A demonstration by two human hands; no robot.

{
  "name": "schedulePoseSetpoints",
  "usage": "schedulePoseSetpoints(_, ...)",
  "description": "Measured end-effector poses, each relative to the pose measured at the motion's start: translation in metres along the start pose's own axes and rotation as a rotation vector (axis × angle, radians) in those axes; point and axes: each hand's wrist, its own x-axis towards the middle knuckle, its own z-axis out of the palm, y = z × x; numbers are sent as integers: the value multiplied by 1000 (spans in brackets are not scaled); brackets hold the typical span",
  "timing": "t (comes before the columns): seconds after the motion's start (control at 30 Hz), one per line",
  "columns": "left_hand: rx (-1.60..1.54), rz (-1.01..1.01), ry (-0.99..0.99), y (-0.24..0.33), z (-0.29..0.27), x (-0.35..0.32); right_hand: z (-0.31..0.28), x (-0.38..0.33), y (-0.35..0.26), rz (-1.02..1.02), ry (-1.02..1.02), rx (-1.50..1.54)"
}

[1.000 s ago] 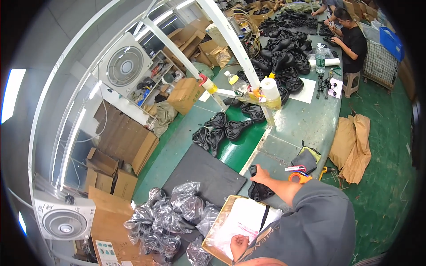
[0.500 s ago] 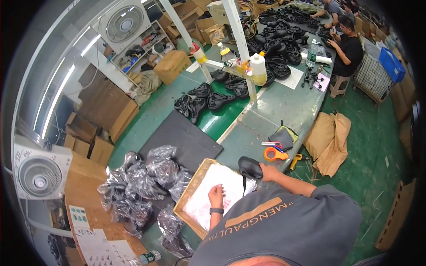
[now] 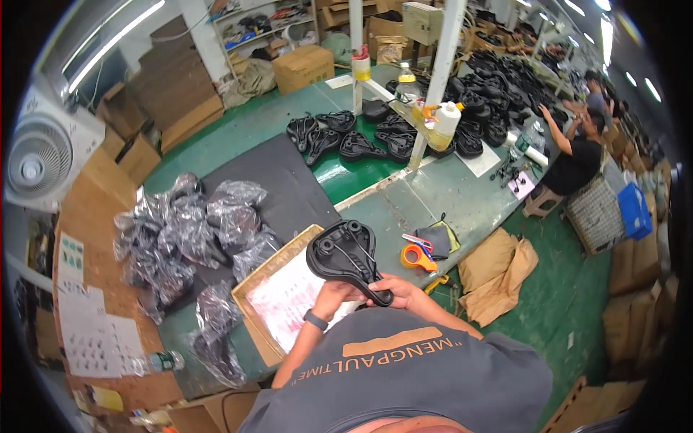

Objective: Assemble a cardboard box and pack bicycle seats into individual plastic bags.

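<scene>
The left hand (image 3: 336,297) and right hand (image 3: 398,290) are closed on the seat (image 3: 339,254) at its thin end, over the box (image 3: 268,264). If they slip, its big end might tip and fall.

A long green worktop (image 3: 476,213) runs from the middle of the room toward one o'clock, where a white post (image 3: 442,72) rises from it. Green floor (image 3: 512,307) spreads out at four o'clock, scuffed and littered. At three o'clock I see a low stool (image 3: 543,203) and a wire-mesh cage (image 3: 595,218). A tube light (image 3: 115,47) glows at ten o'clock, above leaning brown panels (image 3: 180,79); more ceiling lights (image 3: 607,43) shine at two. Shelving (image 3: 222,45) stands at eleven, and a white fan (image 3: 47,155) hangs past nine.
</scene>
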Motion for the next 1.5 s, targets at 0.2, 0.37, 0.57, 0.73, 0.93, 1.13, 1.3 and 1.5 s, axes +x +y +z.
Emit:
schedulePoseSetpoints(0.2,-1098,271,211,34,-106,-36,15,-14,-22,-212,41,79)
schedulePoseSetpoints(0.37,-456,172,536,107,-67,-15,54,0,-60,-94,95,-586)
schedulePoseSetpoints(0.57,713,867,170,207,3,4,72,95,-76,-47,450,-876)
schedulePoseSetpoints(0.73,630,764,1023,273,-120,13,1,162,-186,202,-20,-410)
schedulePoseSetpoints(0.93,209,1014,1718,324,-253,-74,-230,305,-316,-160,688,-1333)
schedulePoseSetpoints(1.13,1017,593,1852,290,-251,-10,-320,404,-459,-501,1018,-1876)
schedulePoseSetpoints(1.3,1139,283,1262,174,-184,94,-309,458,-447,-95,1213,-1889)
schedulePoseSetpoints(1.5,1007,23,684,4,-116,143,-307,423,-349,-75,1223,-1616)
